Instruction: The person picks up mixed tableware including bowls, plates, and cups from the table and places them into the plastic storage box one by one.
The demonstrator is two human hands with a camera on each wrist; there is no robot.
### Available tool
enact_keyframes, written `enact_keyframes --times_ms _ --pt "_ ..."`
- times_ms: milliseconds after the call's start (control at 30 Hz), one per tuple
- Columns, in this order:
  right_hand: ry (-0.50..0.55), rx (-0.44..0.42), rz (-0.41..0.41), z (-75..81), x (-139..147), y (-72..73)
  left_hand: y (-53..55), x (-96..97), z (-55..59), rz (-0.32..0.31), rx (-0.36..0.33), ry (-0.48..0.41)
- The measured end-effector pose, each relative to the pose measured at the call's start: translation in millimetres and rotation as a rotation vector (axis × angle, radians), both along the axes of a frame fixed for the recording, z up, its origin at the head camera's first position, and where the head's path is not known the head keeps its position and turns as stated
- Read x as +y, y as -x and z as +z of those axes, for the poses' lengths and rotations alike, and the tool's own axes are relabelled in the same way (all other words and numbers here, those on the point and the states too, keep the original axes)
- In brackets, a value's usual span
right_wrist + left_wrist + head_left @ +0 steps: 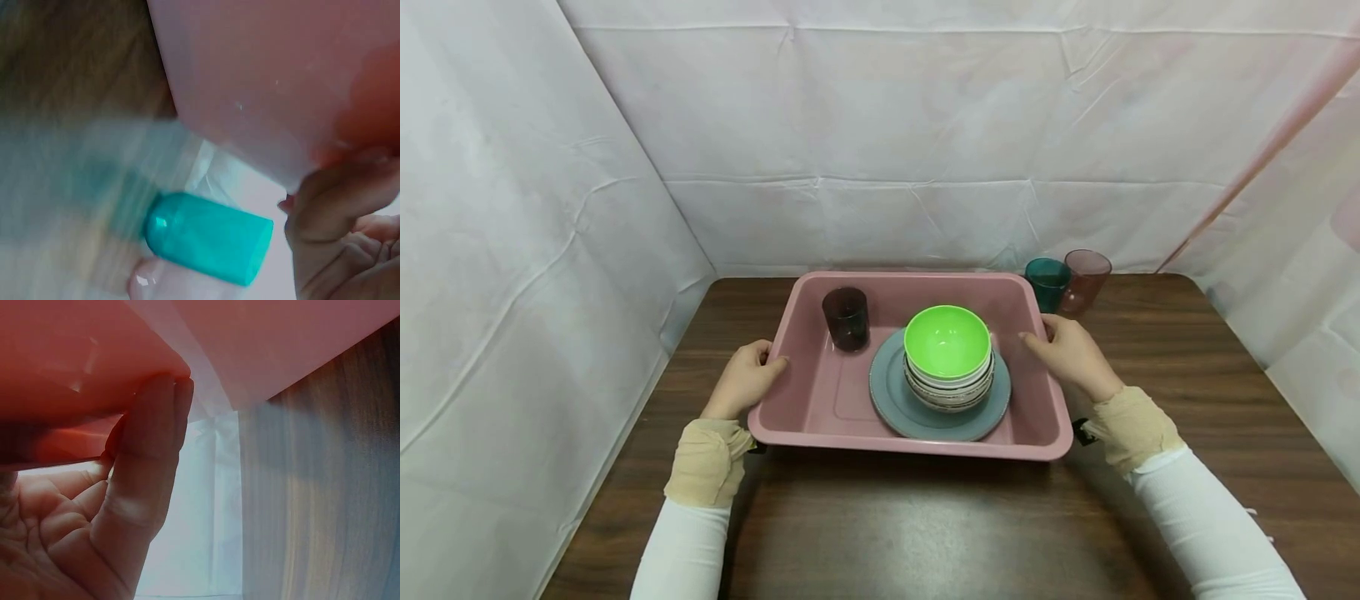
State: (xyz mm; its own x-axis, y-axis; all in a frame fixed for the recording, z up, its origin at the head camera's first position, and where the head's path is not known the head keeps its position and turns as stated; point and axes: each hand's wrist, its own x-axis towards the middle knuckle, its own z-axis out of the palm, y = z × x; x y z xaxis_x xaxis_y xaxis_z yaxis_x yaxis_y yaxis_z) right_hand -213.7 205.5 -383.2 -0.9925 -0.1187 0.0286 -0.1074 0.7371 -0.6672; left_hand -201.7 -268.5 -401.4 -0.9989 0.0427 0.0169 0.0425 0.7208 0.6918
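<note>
A pink plastic basin (842,408) sits in the middle of the head view. My left hand (748,379) grips its left rim, thumb over the edge and fingers (147,444) curled under it in the left wrist view. On the opposite side my right hand (1071,354) holds the right rim the same way. Inside stands a dark cup (847,319) at the back left. A grey-blue plate (891,392) lies toward the right, carrying a stack of patterned bowls (951,398) topped by a bright green bowl (947,342).
Behind the basin's right corner, a teal cup (1047,283) and a pink translucent cup (1086,279) stand close together near my right hand. A dark wooden table (910,525) lies beneath. White sheeting (880,125) hangs along the back and both sides.
</note>
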Motion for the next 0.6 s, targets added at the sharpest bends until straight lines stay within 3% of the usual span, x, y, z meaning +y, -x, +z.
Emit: enact_keyframes --times_ms 167,333,600 --pt "-0.001 0.094 -0.035 19.3 22.0 12.1 -0.6 -0.1 -0.3 0.005 0.0 -0.007" --pt "0.022 0.213 -0.122 36.7 48.0 31.4 -1.4 -0.4 0.3 0.007 -0.01 -0.01" --pt "0.026 0.207 -0.179 33.3 78.3 58.2 -0.7 -1.1 -0.3 0.001 -0.024 -0.024"
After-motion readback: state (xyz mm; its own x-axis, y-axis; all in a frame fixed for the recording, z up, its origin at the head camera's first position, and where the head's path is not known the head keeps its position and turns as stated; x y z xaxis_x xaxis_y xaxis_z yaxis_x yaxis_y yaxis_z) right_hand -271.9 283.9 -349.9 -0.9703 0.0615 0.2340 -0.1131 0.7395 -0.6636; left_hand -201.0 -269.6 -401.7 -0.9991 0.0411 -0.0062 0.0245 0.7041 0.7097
